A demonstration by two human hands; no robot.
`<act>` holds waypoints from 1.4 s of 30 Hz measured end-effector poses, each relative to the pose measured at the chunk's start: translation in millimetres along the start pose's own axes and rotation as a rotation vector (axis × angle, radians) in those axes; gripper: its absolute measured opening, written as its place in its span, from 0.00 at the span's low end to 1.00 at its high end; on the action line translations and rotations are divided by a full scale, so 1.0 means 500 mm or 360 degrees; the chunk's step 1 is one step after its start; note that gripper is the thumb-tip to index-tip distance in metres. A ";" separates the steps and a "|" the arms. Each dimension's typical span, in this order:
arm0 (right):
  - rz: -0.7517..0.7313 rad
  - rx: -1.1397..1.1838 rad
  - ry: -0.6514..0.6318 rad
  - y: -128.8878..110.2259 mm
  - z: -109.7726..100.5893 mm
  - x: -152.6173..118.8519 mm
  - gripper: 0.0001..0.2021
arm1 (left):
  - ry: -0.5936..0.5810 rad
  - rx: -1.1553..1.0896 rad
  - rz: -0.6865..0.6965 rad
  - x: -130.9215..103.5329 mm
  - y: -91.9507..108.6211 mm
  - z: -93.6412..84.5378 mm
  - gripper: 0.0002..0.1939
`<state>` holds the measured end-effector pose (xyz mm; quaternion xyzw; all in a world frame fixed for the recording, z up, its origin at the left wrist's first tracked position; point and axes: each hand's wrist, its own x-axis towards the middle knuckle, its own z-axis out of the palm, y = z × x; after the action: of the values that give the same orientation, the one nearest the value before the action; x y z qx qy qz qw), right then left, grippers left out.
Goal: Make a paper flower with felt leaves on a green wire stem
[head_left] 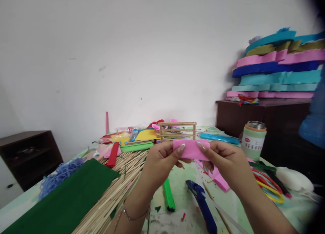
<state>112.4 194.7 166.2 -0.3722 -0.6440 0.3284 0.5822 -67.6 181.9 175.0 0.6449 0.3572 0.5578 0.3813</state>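
Observation:
A small rectangle of pink paper (195, 149), likely crepe paper, is stretched level between my two hands above the table. My left hand (169, 155) pinches its left end, thumb in front and fingers behind. At the right end, my right hand (217, 156) grips it the same way. Below the hands lies a blue glue gun (203, 205), its nozzle pointing away from me. A bright green folded strip (168, 195) rests to its left. More pink paper (220, 178) lies under my right hand. Behind the hands stands a small frame of wooden sticks (177, 124).
At the left are many thin wooden sticks (111, 190), dark green paper (68, 196) and blue shredded strands (62, 174). A jar (254, 141), a white computer mouse (294, 178) and coloured loops (270, 190) are at the right. Coloured paper stacks (276, 66) top a dark cabinet (256, 114).

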 end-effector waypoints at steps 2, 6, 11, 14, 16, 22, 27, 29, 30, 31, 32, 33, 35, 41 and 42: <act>-0.0003 -0.0011 0.0001 0.000 0.000 0.000 0.21 | -0.0009 -0.0024 0.0022 0.000 0.002 0.000 0.14; -0.0019 -0.0017 0.0006 0.001 0.001 -0.002 0.23 | -0.0013 -0.0074 0.0044 -0.002 0.008 0.002 0.13; -0.0039 -0.0003 -0.0021 0.001 0.001 -0.003 0.23 | -0.0016 -0.0087 0.0057 -0.005 0.012 0.007 0.13; -0.0097 0.0008 -0.0020 0.002 0.001 -0.003 0.22 | 0.0000 -0.0058 0.0059 -0.006 0.010 0.009 0.16; -0.0112 0.0007 0.0016 0.003 0.001 -0.004 0.22 | 0.0000 -0.0041 0.0053 -0.006 0.008 0.010 0.17; -0.0093 0.0090 0.0039 0.009 0.003 0.001 0.17 | -0.0045 -0.0030 0.0035 -0.006 0.005 0.007 0.17; -0.0153 0.0016 0.0145 0.010 0.007 -0.004 0.13 | -0.0079 -0.0035 0.0009 -0.007 0.003 0.011 0.17; -0.0280 -0.0097 0.0175 0.012 0.006 -0.007 0.13 | -0.0053 -0.0038 0.0021 -0.008 0.001 0.013 0.18; -0.0350 -0.0160 0.0186 0.013 0.005 -0.007 0.13 | -0.0029 -0.0023 0.0024 -0.009 -0.001 0.014 0.19; -0.0422 -0.0223 0.0194 0.015 0.003 -0.007 0.12 | -0.0004 0.0004 0.0024 -0.008 -0.002 0.015 0.20; -0.0495 -0.0280 0.0187 0.017 0.002 -0.006 0.12 | 0.0022 0.0038 0.0021 -0.008 -0.003 0.016 0.21; -0.0560 -0.0327 0.0175 0.019 0.001 -0.006 0.11 | 0.0045 0.0075 0.0017 -0.008 -0.005 0.016 0.21; -0.0621 -0.0341 0.0134 0.021 0.002 -0.005 0.10 | 0.0104 0.0147 0.0036 -0.008 -0.008 0.019 0.21; -0.0011 0.0507 -0.0026 0.005 0.027 -0.018 0.21 | 0.0482 0.0506 0.0446 -0.014 -0.021 0.035 0.16; 0.0065 0.0624 -0.0114 0.001 0.032 -0.021 0.27 | 0.0528 0.0555 0.0513 -0.016 -0.023 0.038 0.16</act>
<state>96.8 186.3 158.6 -0.2528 -0.5803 0.4723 0.6134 -50.1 178.6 159.4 0.6491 0.3982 0.6392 0.1074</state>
